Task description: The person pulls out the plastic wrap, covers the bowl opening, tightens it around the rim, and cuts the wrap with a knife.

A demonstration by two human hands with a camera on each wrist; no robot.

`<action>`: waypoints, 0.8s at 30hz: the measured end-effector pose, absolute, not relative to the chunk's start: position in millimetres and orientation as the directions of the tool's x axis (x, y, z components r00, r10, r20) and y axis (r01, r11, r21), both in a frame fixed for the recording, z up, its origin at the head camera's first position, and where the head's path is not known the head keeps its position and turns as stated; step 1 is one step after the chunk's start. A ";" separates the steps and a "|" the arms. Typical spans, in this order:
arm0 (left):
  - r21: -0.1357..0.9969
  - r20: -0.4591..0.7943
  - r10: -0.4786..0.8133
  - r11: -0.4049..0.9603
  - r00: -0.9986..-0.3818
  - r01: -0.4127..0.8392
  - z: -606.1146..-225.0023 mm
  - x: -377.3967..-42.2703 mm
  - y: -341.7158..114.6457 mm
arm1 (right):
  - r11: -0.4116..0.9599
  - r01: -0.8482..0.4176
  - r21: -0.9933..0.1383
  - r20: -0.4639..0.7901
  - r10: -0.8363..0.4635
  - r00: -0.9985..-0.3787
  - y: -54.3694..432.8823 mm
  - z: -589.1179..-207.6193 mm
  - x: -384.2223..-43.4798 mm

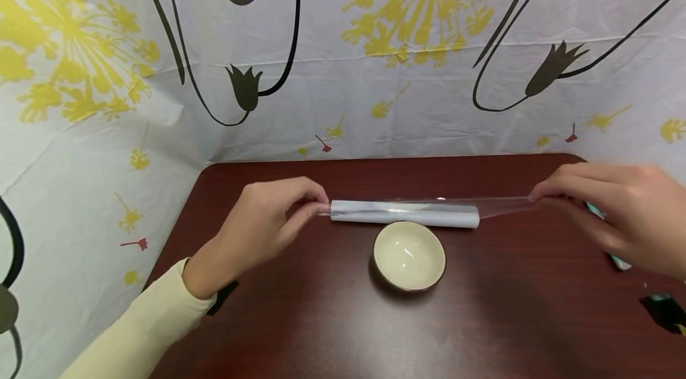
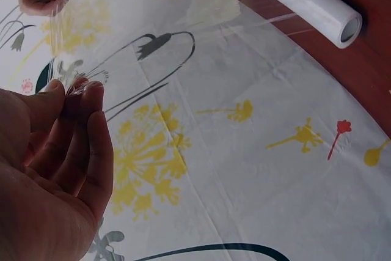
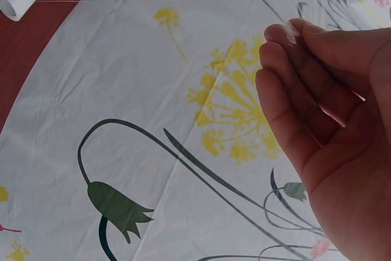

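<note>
Cream bowl [image 1: 409, 257], dark-rimmed, upright, near on the table [image 1: 343, 331]; white roll [image 1: 404, 214], lying left to right beyond it; clear plastic film [image 1: 506, 206], pinched leftward by the left hand [image 1: 273, 218] and rightward by the right hand [image 1: 616, 212], apparently to keep it stretched.
</note>
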State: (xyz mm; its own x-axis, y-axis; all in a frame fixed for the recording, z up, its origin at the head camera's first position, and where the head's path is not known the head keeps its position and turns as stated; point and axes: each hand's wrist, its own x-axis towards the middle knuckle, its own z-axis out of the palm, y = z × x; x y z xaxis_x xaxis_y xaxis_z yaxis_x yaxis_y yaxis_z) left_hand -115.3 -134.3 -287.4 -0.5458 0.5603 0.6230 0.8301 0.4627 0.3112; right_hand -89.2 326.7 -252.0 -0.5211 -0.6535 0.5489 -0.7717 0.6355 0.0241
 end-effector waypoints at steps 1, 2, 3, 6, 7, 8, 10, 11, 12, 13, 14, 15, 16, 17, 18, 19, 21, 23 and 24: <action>0.311 0.625 0.563 0.455 -0.540 0.835 -288.4 -113.0 -134.6 | 0.626 -0.780 0.020 0.558 -0.654 -0.511 325.6 -252.9 -86.8; 0.311 0.627 0.566 0.447 -0.535 0.839 -289.8 -110.9 -135.1 | 0.621 -0.784 0.020 0.567 -0.653 -0.503 324.6 -253.5 -84.4; 0.310 0.629 0.570 0.440 -0.529 0.843 -291.2 -108.8 -135.6 | 0.613 -0.790 0.018 0.577 -0.652 -0.493 323.5 -254.1 -81.9; 0.305 0.631 0.579 0.426 -0.516 0.851 -295.1 -102.8 -137.5 | 0.572 -0.820 -0.015 0.614 -0.642 -0.459 320.0 -258.4 -75.1; 0.304 0.631 0.582 0.422 -0.513 0.854 -296.2 -100.9 -138.2 | 0.561 -0.827 -0.029 0.621 -0.638 -0.455 319.3 -260.1 -72.4; 0.301 0.633 0.586 0.417 -0.507 0.858 -297.4 -99.0 -138.9 | 0.560 -0.828 -0.036 0.622 -0.635 -0.457 318.8 -261.8 -69.5; 0.299 0.630 0.594 0.409 -0.500 0.862 -299.2 -95.2 -140.2 | 0.541 -0.839 -0.057 0.628 -0.634 -0.451 318.9 -266.6 -64.3; 0.301 0.626 0.598 0.405 -0.499 0.863 -300.1 -93.3 -140.9 | 0.551 -0.832 -0.057 0.617 -0.636 -0.463 319.3 -268.4 -60.9; 0.304 0.621 0.604 0.403 -0.500 0.863 -300.9 -91.3 -141.4 | 0.546 -0.836 -0.062 0.619 -0.636 -0.461 319.7 -270.9 -58.4; 0.306 0.615 0.609 0.401 -0.501 0.864 -301.7 -89.5 -142.0 | 0.548 -0.834 -0.063 0.615 -0.636 -0.465 320.2 -273.2 -55.7; 0.309 0.610 0.613 0.399 -0.502 0.863 -302.7 -87.8 -142.7 | 0.546 -0.835 -0.061 0.617 -0.637 -0.462 320.5 -275.5 -53.7; 0.313 0.602 0.618 0.400 -0.506 0.861 -303.6 -86.1 -143.3 | 0.551 -0.832 -0.058 0.611 -0.640 -0.466 321.2 -277.4 -51.2; 0.315 0.596 0.622 0.399 -0.507 0.861 -304.7 -84.6 -143.8 | 0.561 -0.826 -0.051 0.602 -0.643 -0.474 321.9 -278.9 -48.5; 0.316 0.594 0.626 0.395 -0.505 0.863 -305.9 -83.1 -144.3 | 0.568 -0.822 -0.048 0.595 -0.645 -0.480 322.3 -280.4 -46.1; 0.312 0.592 0.632 0.393 -0.500 0.865 -306.9 -81.7 -144.7 | 0.563 -0.825 -0.051 0.593 -0.647 -0.479 322.7 -282.2 -44.5; 0.308 0.592 0.637 0.387 -0.494 0.869 -308.3 -80.5 -145.2 | 0.576 -0.816 -0.045 0.578 -0.651 -0.491 323.0 -283.3 -41.7; 0.304 0.587 0.647 0.379 -0.486 0.874 -310.8 -78.2 -146.2 | 0.593 -0.804 -0.038 0.552 -0.658 -0.511 323.5 -285.9 -36.4; 0.306 0.583 0.658 0.365 -0.476 0.879 -313.3 -76.0 -147.1 | 0.578 -0.814 -0.047 0.553 -0.664 -0.503 323.4 -290.2 -32.9; 0.307 0.580 0.664 0.359 -0.473 0.881 -314.4 -75.1 -147.5 | 0.581 -0.813 -0.048 0.548 -0.665 -0.508 323.4 -292.1 -30.6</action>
State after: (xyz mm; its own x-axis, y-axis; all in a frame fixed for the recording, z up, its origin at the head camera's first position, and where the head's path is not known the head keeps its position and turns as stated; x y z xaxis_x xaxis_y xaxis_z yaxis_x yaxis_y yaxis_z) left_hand -75.1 -147.5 -314.4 -0.4727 0.6638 0.5796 0.8812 0.3593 0.3072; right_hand -30.6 323.4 -292.1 -0.5076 -0.6652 0.5476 -0.8128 0.5806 -0.0482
